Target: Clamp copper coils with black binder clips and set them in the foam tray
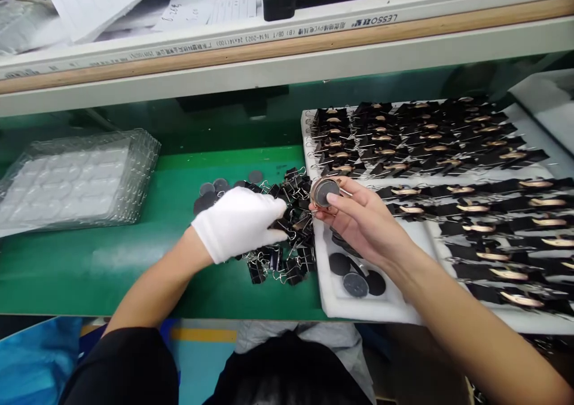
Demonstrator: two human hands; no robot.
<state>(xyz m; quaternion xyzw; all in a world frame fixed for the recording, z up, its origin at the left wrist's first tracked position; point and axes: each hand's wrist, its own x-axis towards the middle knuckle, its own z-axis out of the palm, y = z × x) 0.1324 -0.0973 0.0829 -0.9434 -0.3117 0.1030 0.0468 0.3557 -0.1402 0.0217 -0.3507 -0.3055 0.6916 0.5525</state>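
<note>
My left hand [240, 222], in a white glove, rests with curled fingers on a heap of black binder clips [287, 231] on the green mat; what its fingertips pinch is hidden. My bare right hand [359, 219] holds a small round disc with a copper-coloured rim [325, 191] between thumb and fingers, just right of the clip heap. Several dark round discs [356, 276] lie on the white foam pad [399, 309] under my right wrist. More grey discs [213, 191] lie on the mat behind the left hand.
A white foam tray [533, 133] to the right carries rows of clipped disc assemblies [426, 136]. A stack of clear plastic blister trays [76, 177] stands at the left. A shelf rail [287, 52] with papers runs overhead. The bench's front edge is close to my body.
</note>
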